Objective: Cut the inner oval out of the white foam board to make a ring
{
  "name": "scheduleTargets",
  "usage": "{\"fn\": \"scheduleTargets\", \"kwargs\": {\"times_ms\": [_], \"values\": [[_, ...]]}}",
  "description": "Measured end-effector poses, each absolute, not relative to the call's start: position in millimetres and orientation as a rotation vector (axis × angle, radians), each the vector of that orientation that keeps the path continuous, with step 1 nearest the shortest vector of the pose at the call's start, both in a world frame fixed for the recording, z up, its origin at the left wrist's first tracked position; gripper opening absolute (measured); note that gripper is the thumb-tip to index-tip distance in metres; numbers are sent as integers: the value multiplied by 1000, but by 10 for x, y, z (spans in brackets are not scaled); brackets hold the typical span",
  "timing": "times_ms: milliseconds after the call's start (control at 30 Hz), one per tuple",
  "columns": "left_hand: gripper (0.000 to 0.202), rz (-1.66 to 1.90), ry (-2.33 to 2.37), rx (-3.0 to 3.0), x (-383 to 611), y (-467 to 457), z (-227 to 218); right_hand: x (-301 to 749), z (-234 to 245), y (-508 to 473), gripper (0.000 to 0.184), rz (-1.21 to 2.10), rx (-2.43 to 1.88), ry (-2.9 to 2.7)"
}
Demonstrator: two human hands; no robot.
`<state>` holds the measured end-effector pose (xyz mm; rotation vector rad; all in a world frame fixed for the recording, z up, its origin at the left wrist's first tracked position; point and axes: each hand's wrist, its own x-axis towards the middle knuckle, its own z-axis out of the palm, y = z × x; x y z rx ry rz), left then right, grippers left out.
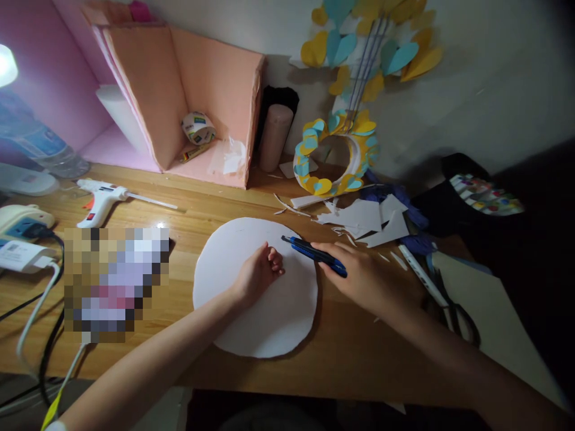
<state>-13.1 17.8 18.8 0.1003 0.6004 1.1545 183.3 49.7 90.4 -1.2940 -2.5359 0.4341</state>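
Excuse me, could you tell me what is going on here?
A person at a wooden table has a blue-and-black utility knife in the right hand, its tip over the upper right part of a roughly round white disc. The left hand is loosely curled over the disc's middle. White scraps lie beyond the knife, and a glue gun lies farther left.

No text can be read; print on the tape roll (196,126) and charger (22,256) is too small.
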Motion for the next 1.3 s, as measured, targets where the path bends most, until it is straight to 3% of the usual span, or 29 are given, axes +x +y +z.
{"fn": "scheduleTargets", "kwargs": {"times_ms": [1000,1200,1300], "values": [[39,1135,716,237,-111,189,166,1706,667,-521,34,284,-1748,-2081],[29,1071,876,506,-230,149,406,1800,715,-462,35,394,-1779,-2048],[14,1008,1269,1083,-491,-69,566,1942,756,-280,35,475,-1736,-2103]]}}
